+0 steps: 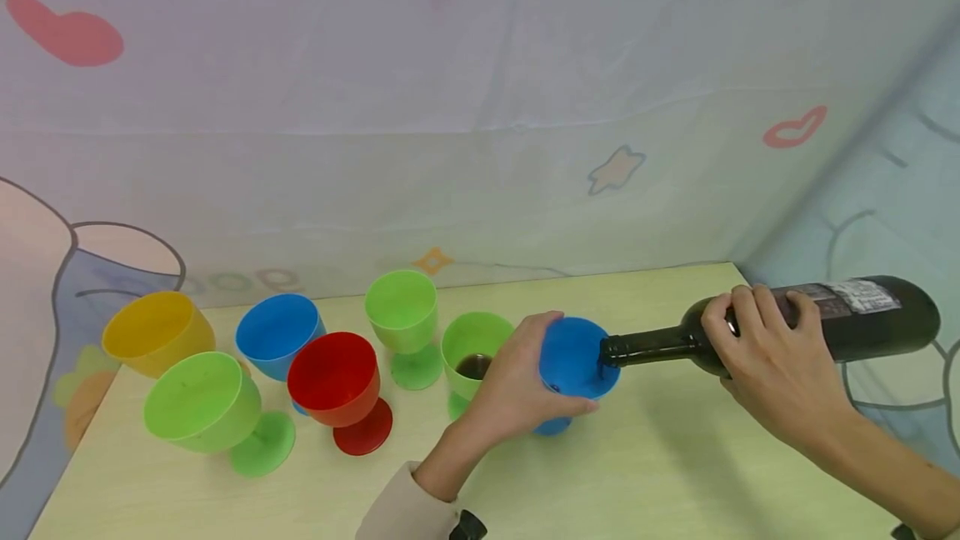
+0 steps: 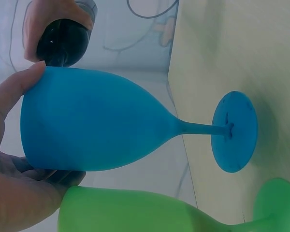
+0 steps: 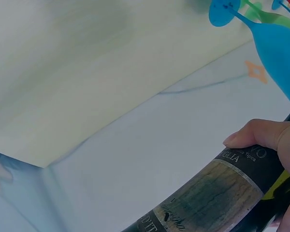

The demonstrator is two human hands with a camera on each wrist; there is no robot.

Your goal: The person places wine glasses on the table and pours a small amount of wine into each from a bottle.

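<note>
1. The dark bottle (image 1: 862,327) is held above the table (image 1: 645,473), long axis nearly level, mouth pointed left (at the rim of the blue goblet (image 1: 573,344)).
2. It is wrapped by the right hand's (image 1: 783,373) fingers.
3. The goblet is clasped by the left hand (image 1: 517,382).

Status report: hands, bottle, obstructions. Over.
Left hand holds blue goblet. Right hand grips tilted bottle, mouth at goblet's rim. Green goblet beside left hand; nothing blocking bottle.

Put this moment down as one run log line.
left grip: holds blue goblet | right grip: holds dark bottle, nearly level | bottle mouth: at blue goblet rim | adjacent green goblet: dark liquid inside
</note>
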